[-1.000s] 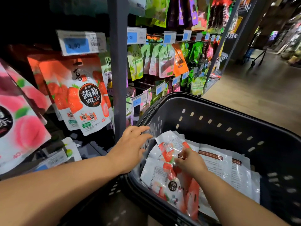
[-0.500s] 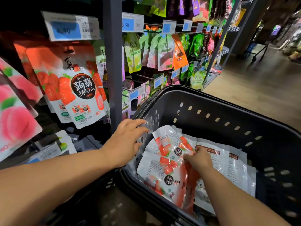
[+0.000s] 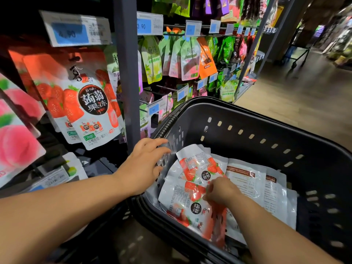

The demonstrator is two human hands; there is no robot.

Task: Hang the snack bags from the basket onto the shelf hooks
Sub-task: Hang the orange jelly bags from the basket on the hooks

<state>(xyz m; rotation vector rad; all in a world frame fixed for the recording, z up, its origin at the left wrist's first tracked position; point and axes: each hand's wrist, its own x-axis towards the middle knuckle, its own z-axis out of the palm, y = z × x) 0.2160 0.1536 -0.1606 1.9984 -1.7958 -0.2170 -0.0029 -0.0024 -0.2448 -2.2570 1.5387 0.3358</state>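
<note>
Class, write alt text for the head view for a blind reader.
A right hand grasps a strawberry jelly bag inside a black shopping basket while the left hand rests on its rim. Matching bags hang on the shelf beside it.

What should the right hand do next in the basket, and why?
Probably lift the nearer strawberry bag clear of the basket. The right hand curls its fingers on that bag, the left hand rests open on the basket wall, and the hanging strawberry bags show which hook it belongs on.
</note>
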